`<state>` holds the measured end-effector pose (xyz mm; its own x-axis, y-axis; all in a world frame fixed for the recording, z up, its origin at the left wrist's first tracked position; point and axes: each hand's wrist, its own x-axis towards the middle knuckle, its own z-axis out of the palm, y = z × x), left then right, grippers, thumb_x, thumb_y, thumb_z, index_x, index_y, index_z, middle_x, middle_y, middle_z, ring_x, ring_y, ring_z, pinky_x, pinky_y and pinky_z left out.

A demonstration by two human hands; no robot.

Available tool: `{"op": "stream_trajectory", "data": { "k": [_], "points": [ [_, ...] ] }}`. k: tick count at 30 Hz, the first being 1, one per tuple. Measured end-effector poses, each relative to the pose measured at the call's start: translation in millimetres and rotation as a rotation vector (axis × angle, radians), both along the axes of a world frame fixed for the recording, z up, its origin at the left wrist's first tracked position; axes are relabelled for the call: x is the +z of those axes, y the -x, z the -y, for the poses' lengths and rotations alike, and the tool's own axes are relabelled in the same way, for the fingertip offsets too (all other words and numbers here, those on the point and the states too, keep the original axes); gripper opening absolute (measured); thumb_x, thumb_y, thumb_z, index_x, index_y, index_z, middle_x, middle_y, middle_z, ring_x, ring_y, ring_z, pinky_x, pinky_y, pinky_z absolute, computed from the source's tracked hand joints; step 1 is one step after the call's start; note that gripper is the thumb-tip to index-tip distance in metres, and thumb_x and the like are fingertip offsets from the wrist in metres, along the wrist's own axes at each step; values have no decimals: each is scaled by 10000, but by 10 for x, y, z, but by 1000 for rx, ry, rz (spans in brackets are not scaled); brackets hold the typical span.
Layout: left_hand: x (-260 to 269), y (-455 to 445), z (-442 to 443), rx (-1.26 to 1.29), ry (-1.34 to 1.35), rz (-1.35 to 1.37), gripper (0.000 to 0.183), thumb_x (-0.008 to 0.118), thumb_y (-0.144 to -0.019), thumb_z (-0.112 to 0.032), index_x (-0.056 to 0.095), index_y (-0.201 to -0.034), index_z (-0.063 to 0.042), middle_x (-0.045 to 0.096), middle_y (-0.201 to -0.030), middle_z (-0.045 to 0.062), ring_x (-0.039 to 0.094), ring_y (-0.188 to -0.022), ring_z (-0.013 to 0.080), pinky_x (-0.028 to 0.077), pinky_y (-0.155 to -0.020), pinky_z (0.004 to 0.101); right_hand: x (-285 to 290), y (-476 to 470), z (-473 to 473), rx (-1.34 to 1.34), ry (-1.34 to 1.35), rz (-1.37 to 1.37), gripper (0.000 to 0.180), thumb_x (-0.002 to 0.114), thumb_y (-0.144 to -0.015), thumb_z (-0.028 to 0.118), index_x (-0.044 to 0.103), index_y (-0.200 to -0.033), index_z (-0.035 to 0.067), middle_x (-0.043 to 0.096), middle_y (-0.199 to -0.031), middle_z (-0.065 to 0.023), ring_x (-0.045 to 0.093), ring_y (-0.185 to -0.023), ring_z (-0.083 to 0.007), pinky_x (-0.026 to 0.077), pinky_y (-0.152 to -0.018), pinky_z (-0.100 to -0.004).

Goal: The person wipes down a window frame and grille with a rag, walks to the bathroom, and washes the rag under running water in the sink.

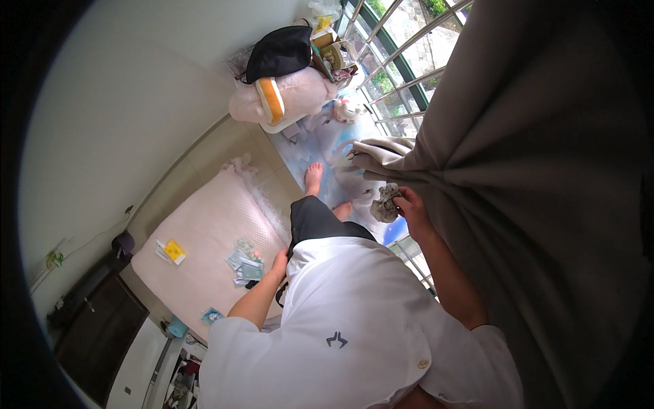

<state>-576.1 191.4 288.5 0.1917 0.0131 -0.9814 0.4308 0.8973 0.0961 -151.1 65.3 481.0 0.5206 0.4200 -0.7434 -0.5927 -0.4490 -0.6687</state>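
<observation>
My right hand holds a crumpled grey cloth between thumb and fingers, over the patterned window ledge and close to the dark grey curtain. At my side by the black shorts is my left hand; its fingers are partly hidden and I cannot tell whether it holds anything. My bare feet stand on the ledge, which shows a blue and white swan picture. The curtain's bunched part lies just beyond the cloth.
Metal window bars run beside the ledge. At its far end are a pink plush thing, a black bag, an open box and a white round ornament. Below is a pink bed with small packets.
</observation>
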Motion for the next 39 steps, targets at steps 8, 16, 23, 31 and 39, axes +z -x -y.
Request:
{"op": "stream_trajectory", "data": {
  "k": [8, 16, 23, 31, 39],
  "points": [
    [-230, -91, 31, -85, -143, 53, 421, 397, -954, -290, 657, -1134, -11, 684, -1084, 150, 621, -987, 261, 464, -887, 367, 20, 66, 143, -18, 2, 7, 269, 562, -875, 74, 599, -1137, 29, 628, -997, -31, 597, -906, -121, 479, -788, -270],
    [18, -231, -128, -217, -282, -23, 437, 391, -961, -280, 622, -1192, 11, 642, -1204, 199, 591, -1102, 292, 428, -955, 371, -245, 86, 231, 29, 99, -3, 232, 578, -873, 57, 595, -1103, 33, 621, -985, -17, 588, -875, -101, 483, -747, -260],
    [92, 218, 223, -316, -259, -57, 485, 392, -966, -362, 627, -1184, 1, 649, -1194, 163, 585, -1113, 270, 419, -963, 362, -525, 211, 154, 189, 67, -1, 165, 568, -872, 35, 606, -1031, 13, 615, -904, -9, 578, -815, -82, 468, -721, -230],
    [249, 389, 1050, 12, -205, -169, 415, 437, -968, -304, 633, -1177, -3, 657, -1103, 116, 608, -938, 232, 477, -866, 341, -1105, 105, 498, 265, 28, -5, 187, 578, -880, 46, 615, -1063, 33, 621, -913, 9, 578, -813, -77, 473, -705, -234],
    [500, 661, 1780, 198, -224, -55, 373, 422, -1000, -203, 597, -1220, 41, 666, -1128, 122, 636, -958, 221, 496, -922, 332, -1433, 116, 908, 280, 147, -24, 266, 563, -886, 59, 593, -1141, -8, 643, -1010, -61, 615, -877, -134, 505, -762, -280]
  ]
}}
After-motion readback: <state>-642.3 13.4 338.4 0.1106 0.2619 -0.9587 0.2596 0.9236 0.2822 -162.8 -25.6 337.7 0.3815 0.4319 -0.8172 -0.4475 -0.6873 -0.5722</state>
